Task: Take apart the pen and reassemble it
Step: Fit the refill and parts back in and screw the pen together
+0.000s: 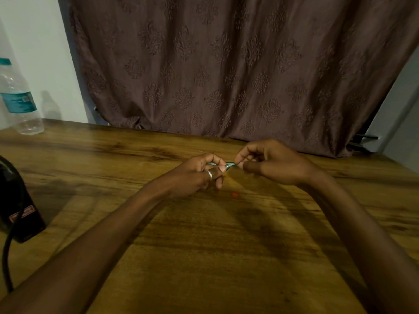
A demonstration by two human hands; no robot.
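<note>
A thin teal pen [229,165] is held just above the wooden table [204,245], mostly hidden inside the fingers. My left hand [199,175], with a ring on one finger, grips the pen's barrel. My right hand [272,164] pinches the pen's right end between thumb and fingertips. The two hands almost touch. A small red piece [235,195] lies on the table just below the hands; I cannot tell which part of the pen it is.
A clear plastic water bottle [19,98] stands at the table's far left corner. A black device with a cable [15,207] sits at the left edge. A brown patterned curtain [226,64] hangs behind the table's far edge.
</note>
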